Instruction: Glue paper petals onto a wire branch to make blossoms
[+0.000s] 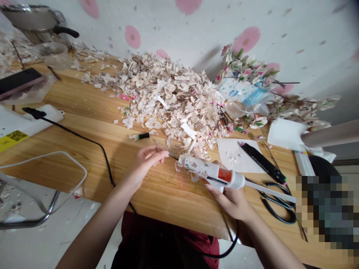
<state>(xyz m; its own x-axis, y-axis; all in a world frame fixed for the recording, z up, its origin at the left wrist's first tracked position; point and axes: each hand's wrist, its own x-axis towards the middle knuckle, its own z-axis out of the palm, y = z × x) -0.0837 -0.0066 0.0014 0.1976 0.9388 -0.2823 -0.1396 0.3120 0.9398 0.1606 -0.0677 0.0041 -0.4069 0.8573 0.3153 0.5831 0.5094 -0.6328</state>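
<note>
The hands stand apart: the right hand (230, 201) grips a white, flower-patterned hot glue gun (209, 172) with an orange window, while the left hand (144, 164), fingers loosely curled, hovers over the wooden counter (84, 101).

The white glue gun (198, 167) has a floral print and orange panel (225, 175); the white wall (294, 22) has pink spots.

I've got a heap of flower petals (159, 101) on the wooden table (70, 97). Scissors (277, 220) lie right of it, a phone (19, 82) far left.
</note>
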